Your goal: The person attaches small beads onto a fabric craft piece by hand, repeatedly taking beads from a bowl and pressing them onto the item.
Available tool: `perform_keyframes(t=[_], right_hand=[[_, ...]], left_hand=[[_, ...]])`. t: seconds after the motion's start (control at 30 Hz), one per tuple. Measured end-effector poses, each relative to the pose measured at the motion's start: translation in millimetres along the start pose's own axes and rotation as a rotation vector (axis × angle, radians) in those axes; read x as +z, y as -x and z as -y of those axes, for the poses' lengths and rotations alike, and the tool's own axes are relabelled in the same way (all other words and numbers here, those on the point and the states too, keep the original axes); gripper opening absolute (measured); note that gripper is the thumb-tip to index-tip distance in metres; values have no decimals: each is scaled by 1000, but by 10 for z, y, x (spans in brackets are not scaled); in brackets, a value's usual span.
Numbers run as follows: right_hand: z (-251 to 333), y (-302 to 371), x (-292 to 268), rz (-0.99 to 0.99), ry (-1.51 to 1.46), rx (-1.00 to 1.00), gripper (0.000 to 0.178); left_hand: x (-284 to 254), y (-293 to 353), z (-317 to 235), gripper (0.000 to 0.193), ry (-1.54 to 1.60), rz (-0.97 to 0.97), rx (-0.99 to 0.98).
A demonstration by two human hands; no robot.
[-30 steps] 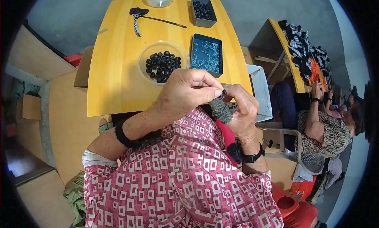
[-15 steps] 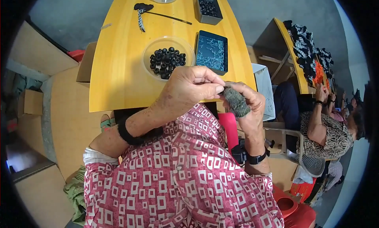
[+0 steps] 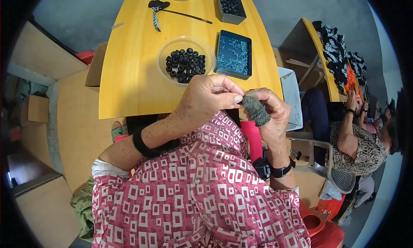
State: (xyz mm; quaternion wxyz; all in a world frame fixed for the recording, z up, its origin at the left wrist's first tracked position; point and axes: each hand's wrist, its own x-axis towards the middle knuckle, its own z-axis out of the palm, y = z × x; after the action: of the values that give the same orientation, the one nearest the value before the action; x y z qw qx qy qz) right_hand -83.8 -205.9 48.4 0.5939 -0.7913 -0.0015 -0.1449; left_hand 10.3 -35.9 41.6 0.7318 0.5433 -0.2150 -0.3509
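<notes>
In the centre of the frame, just right of the middle, the left hand (image 3: 211, 93) has its thumb and forefinger pinched together; anything between the tips is too small to make out. Its fingertips meet the upper-left end of a mottled grey-green knitted piece (image 3: 256, 111), which lies against the right hand (image 3: 274, 112). The right hand is bent around that piece, though I cannot tell whether it grips the piece or wears it over the thumb. Just above the left hand, a clear round bowl (image 3: 167, 47) on the yellow tabletop (image 3: 131, 59) holds a heap of black beads (image 3: 186, 64). Right of the bowl sits a dark rectangular tray (image 3: 234, 74) scattered with tiny pale blue pieces (image 3: 230, 54). Beyond it, toward the top edge, stands a grey box (image 3: 232, 19) with more black beads inside. A thin dark rod (image 3: 188, 16) slants across the upper part of the tabletop, its left end at a strip of black-and-white cloth (image 3: 156, 21). At the right of the frame, a co-worker's raised hand (image 3: 352, 101) is beside bright orange material (image 3: 351, 78).
</notes>
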Motion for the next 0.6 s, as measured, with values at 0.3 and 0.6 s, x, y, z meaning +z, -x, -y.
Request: perform_keyframes(t=[0.3,0.6], right_hand=[[-110,-31,18,-57,-398,181,10],[-61,-29,100,-76,-463,181,12]], left_hand=[[-12,-8,-12,24,137,-33,-22],[-13,22,59,26,-41,3,90]])
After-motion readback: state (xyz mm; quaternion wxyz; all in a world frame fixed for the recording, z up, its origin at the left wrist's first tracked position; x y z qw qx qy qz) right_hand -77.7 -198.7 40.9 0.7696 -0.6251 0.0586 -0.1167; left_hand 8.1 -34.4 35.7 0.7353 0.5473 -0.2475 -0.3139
